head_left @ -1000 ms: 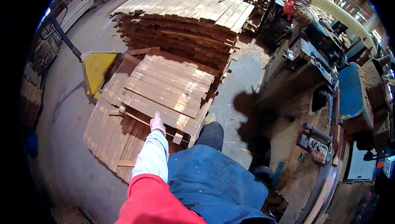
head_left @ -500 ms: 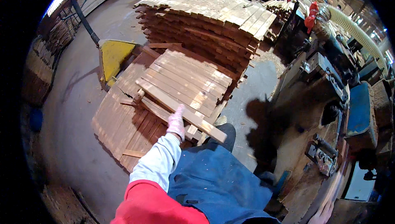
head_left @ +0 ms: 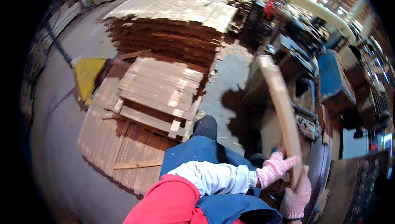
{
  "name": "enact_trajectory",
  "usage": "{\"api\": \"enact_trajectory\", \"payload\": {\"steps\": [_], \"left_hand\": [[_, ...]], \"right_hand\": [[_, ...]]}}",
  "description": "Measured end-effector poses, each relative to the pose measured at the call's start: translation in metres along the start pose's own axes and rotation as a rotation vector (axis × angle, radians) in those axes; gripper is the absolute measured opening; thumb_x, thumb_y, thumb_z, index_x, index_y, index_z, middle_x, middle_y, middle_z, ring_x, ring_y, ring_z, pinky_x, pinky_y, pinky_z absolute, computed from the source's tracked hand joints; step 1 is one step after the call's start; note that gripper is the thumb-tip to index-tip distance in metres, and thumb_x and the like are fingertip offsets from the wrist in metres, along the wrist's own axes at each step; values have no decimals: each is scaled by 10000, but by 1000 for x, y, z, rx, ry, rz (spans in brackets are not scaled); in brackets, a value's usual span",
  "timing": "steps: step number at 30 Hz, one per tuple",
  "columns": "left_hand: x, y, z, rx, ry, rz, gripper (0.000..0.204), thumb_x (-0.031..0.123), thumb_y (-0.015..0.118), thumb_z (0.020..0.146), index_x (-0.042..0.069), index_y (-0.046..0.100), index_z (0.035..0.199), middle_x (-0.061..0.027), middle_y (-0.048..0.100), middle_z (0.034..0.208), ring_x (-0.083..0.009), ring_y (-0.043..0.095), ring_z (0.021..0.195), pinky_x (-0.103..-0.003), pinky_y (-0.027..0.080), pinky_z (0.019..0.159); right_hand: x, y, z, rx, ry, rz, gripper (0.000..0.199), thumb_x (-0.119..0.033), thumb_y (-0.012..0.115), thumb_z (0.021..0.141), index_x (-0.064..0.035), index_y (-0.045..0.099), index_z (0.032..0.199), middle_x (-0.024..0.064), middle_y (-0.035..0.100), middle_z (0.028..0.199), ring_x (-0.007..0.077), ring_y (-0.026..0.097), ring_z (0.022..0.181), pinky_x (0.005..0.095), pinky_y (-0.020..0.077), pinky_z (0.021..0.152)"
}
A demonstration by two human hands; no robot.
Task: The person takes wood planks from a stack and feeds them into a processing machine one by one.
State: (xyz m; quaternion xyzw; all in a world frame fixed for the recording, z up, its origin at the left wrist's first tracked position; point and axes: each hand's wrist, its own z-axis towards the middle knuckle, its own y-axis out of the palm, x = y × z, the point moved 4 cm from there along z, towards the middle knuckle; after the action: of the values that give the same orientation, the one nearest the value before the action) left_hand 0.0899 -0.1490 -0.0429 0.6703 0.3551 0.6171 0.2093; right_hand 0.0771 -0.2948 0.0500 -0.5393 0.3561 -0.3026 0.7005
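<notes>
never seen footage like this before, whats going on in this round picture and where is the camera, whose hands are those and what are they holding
The camera sits on a person's head and looks down, so the wide lens bends everything into a circle. The arms coming in from the bottom are the wearer's own. Both hands wear pink-and-white knitted work gloves: the left hand and the right hand grip the lower end of a long pale wooden board, which points up and away from the body. To the left, on the grey concrete floor, lie low stacks of reddish wooden slats, with a taller pile of slats behind and a yellow pallet truck beside them. Woodworking machinery stands on the right.
</notes>
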Motion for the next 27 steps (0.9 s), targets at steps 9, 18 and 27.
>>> {"api": "enact_trajectory", "payload": {"steps": [9,18,27], "left_hand": [[6,-83,38,18,-78,19,551,266,694,929,21,478,1373,-90,648,1035,-164,626,834,-312,547,712],[105,-351,-25,845,207,-147,202,105,621,888,164,475,760,37,410,702,-111,443,636,-263,410,571],[100,-549,-78,1194,291,-219,593,345,662,887,45,496,1372,-132,562,1356,-310,545,1222,-453,475,959]], "right_hand": [[72,-63,-236,-121,752,-32,700,-194,661,919,-2,339,1511,246,408,1511,319,408,1398,362,306,1157],[122,-39,-173,498,649,94,631,-176,580,974,10,324,1520,226,409,1510,343,499,1285,370,414,1051],[159,-19,62,690,452,408,584,-94,518,989,1,311,1527,168,369,1560,293,336,1439,364,242,1185]]}}
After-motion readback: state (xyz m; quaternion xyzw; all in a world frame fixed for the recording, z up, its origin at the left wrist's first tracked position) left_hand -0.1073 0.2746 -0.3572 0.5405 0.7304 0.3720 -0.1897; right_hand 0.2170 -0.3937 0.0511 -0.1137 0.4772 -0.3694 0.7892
